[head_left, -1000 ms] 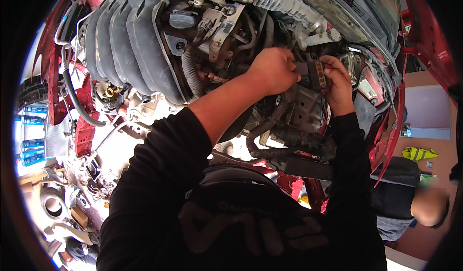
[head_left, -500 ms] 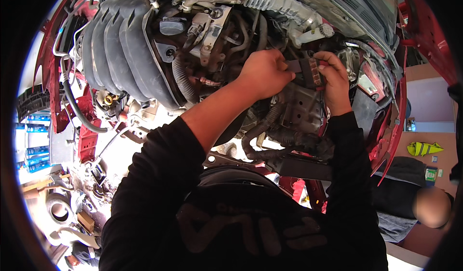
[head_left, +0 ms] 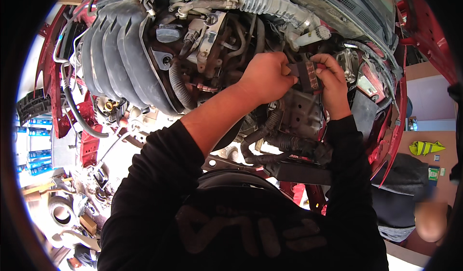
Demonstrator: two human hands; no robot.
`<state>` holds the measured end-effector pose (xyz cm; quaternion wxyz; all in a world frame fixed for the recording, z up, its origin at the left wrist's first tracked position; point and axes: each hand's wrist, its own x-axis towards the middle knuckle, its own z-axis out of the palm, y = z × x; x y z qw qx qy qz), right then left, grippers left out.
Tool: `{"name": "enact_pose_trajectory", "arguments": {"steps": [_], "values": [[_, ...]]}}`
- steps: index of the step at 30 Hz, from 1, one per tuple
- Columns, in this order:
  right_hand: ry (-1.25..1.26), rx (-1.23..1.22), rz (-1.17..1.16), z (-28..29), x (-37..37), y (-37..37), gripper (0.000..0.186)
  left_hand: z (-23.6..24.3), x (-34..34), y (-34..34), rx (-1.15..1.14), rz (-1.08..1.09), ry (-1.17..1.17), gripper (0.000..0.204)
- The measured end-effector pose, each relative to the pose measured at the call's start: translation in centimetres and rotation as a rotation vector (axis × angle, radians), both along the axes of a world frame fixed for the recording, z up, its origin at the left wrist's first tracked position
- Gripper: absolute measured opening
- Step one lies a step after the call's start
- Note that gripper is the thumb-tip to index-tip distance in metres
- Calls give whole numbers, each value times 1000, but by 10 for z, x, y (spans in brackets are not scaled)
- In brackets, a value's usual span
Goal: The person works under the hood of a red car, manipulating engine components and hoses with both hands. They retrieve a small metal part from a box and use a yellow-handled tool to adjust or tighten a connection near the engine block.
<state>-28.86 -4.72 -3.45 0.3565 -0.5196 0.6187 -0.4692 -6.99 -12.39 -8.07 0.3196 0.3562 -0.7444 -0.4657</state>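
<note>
Evidently the step is handling the dark connector block (head_left: 308, 75) between the hands: right hand (head_left: 334, 85) pinching its edge, left hand (head_left: 269, 78) curled against it, grip unclear; next calls for steadiness.

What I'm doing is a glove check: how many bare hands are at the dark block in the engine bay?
2: the left hand, curled at the left side of the dark block, and the right hand, at its right edge. No others show there.
</note>
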Motion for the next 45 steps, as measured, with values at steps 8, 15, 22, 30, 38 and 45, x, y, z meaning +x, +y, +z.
{"name": "enact_pose_trajectory", "arguments": {"steps": [8,15,22,30,38,45], "values": [[-10,25,-20,5,5,3,32,-1,18,-2,272,40,106,73],[84,-55,44,-3,-3,-4,32,-13,56,13,408,28,326,49],[47,11,20,3,1,3,32,-4,51,25,527,135,258,40],[43,-22,74,10,11,6,31,-2,46,29,662,136,335,33],[153,27,173,25,19,-17,29,-3,65,8,617,-148,29,28],[213,11,124,25,29,-24,28,14,73,4,890,-221,261,37]]}}
